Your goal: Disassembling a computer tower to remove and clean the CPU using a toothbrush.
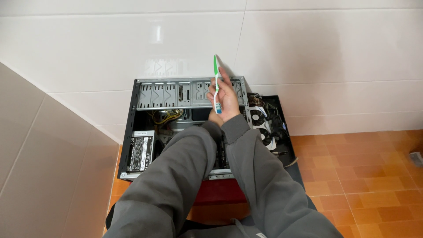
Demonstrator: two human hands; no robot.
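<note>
**Toothbrush held upright over an opened computer case**

The right hand (227, 100) was raised above the open computer case (176, 128), its grip closed around the lower part of a green and white toothbrush (216, 83). The brush stood nearly upright, one green end pointing up against the white tiled wall (308, 44). Held that way, it was lifted clear of the parts inside rather than touching any of them. Which end carried the bristles could not be made out.

The left hand (215, 118) was mostly hidden. Only a sliver of it showed just under the right wrist, at the end of the grey sleeve (176, 176), so whether its grip was apart or together could not be told, nor whether it touched anything.

The case lay on its side with the panel off, so its inside faced up toward the camera. It seemed to rest on something red (220, 191) above the orange tiled floor (374, 176); that support was largely covered by the arms. The metal drive cage (167, 93) ran along the far edge near the wall, and the power supply (141, 152) sat at the near left corner. A white graphics card (264, 125) with two fans lay just beside the case on a dark panel (282, 114), among loose cables. Both sleeves covered the middle of the case, hiding the board there
</note>
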